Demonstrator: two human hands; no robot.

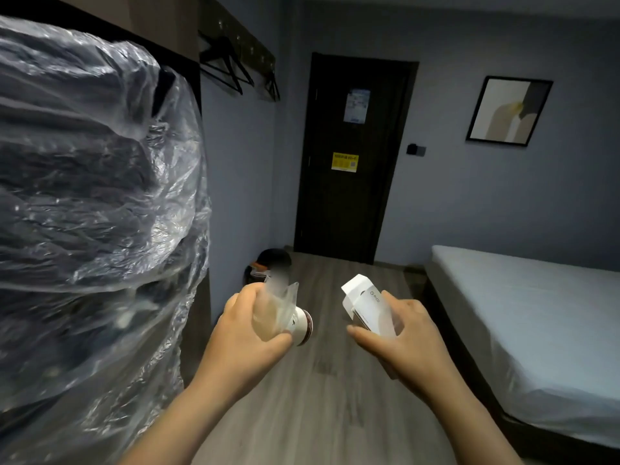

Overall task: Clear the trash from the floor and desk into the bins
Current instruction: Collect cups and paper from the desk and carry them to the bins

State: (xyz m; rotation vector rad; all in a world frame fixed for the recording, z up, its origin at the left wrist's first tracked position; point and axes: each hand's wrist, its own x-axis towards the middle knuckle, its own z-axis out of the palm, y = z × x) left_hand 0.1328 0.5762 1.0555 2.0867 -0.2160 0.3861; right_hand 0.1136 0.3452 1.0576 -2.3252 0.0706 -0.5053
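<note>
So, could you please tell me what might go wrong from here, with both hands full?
The left hand grips a clear wrapper and a white cup together, so one could slip onto the floor. The right hand holds the white box by one end only; it might tip out.

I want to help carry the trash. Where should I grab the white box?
Probably take the white box by its upper end, pinching the two broad faces, coming from the door side. That end sticks out free above the right hand, whose fingers wrap the lower half.
</note>
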